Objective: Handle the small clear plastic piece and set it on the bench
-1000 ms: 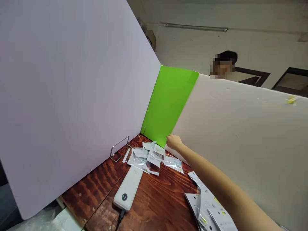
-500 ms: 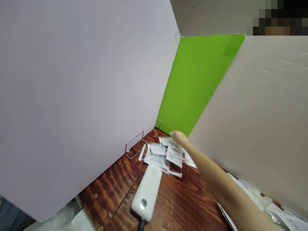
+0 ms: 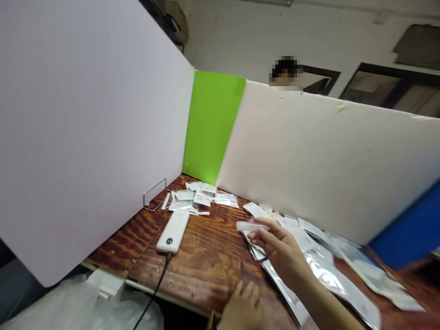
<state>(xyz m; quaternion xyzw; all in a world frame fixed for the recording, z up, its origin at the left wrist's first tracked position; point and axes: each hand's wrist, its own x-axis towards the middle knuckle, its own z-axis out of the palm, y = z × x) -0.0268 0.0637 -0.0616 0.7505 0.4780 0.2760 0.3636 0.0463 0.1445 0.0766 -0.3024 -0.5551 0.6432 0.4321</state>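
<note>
Pale partition boards (image 3: 85,128) and a green panel (image 3: 213,128) wall in our wooden counter (image 3: 206,256). A spread of flat foil packets (image 3: 330,270) runs from the centre toward four o'clock. A smaller heap (image 3: 195,199) lies at eleven o'clock, and a white power bank (image 3: 173,231) sits just beside it on its seven o'clock side. Our right hand (image 3: 278,243) hovers over the spread, its fingers pinching a slim white packet (image 3: 252,226) just above the counter. Our left hand (image 3: 242,311), at six o'clock, rests at the counter's edge with fingers loose and holding nothing.
</note>
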